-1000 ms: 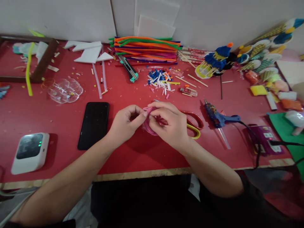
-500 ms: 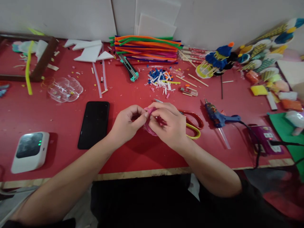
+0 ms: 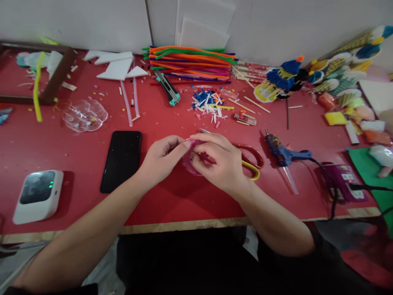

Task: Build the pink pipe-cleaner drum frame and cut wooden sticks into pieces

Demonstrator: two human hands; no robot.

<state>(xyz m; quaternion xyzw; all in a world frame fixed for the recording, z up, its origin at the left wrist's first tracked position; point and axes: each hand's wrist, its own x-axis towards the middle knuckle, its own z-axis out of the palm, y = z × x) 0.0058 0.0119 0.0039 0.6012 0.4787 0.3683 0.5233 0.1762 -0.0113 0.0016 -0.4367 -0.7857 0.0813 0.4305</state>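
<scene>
Over the middle of the red table, both hands close on a small pink piece (image 3: 191,164), soft-looking and rounded; its exact kind I cannot make out. My left hand (image 3: 162,159) pinches its upper left edge between thumb and finger. From the other side, my right hand (image 3: 218,162) has its fingers curled round the piece and hides much of it. Behind the right hand lie scissors (image 3: 252,155) with red and yellow handles, their blades partly covered. A black phone (image 3: 121,162) lies left of my left hand.
A blue glue gun (image 3: 284,152) with a cord lies to the right. Farther back are a utility knife (image 3: 167,88), pipe cleaners (image 3: 190,63) and a pile of small cut bits (image 3: 207,102). A white device (image 3: 38,196) stands at the left front.
The left thumb has straightened and shifted along the pink piece's upper edge. More of the piece shows between the hands, and it looks more spread and see-through.
</scene>
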